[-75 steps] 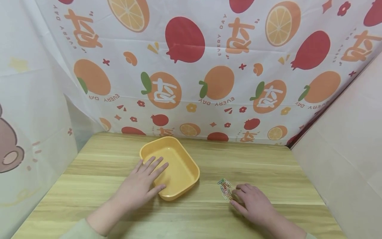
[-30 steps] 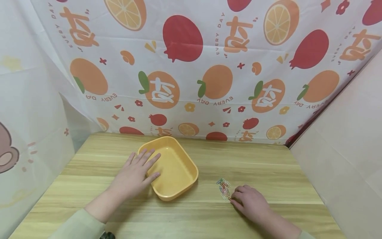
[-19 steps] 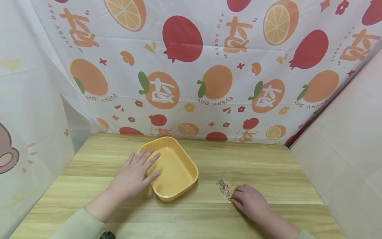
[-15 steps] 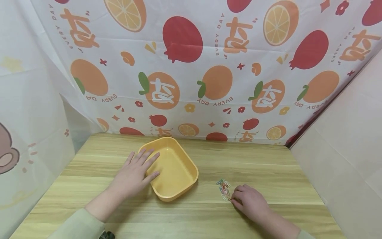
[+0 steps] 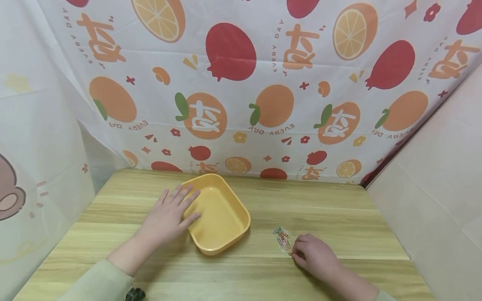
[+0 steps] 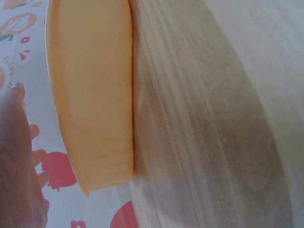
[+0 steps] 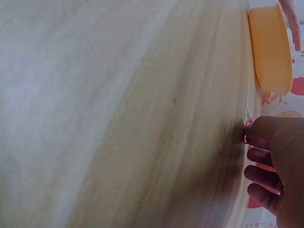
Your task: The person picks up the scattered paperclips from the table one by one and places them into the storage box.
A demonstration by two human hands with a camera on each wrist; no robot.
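A yellow rounded square tray (image 5: pixel 218 219) stands on the wooden table. My left hand (image 5: pixel 165 219) reaches over its left rim, fingers spread and straight; in the left wrist view that hand (image 6: pixel 19 161) is above the tray's side wall (image 6: pixel 95 95). To the right of the tray lies a small pile of coloured paper clips (image 5: pixel 282 239). At the pile's right edge my right hand (image 5: pixel 316 257) pinches an orange-red paper clip (image 5: pixel 290 253) between thumb and index finger. In the right wrist view this paper clip (image 7: pixel 245 137) shows at the fingertips, partly hidden.
A white cloth printed with fruit (image 5: pixel 275 104) hangs behind the table's back edge. Pale cloth panels stand at the left (image 5: pixel 45 125) and right (image 5: pixel 437 175). A dark object (image 5: pixel 134 294) is beside the left sleeve.
My left hand has drawn back left, its fingers now less far over the tray. My right fingers have come together on a paper clip beside the pile and shifted slightly down.
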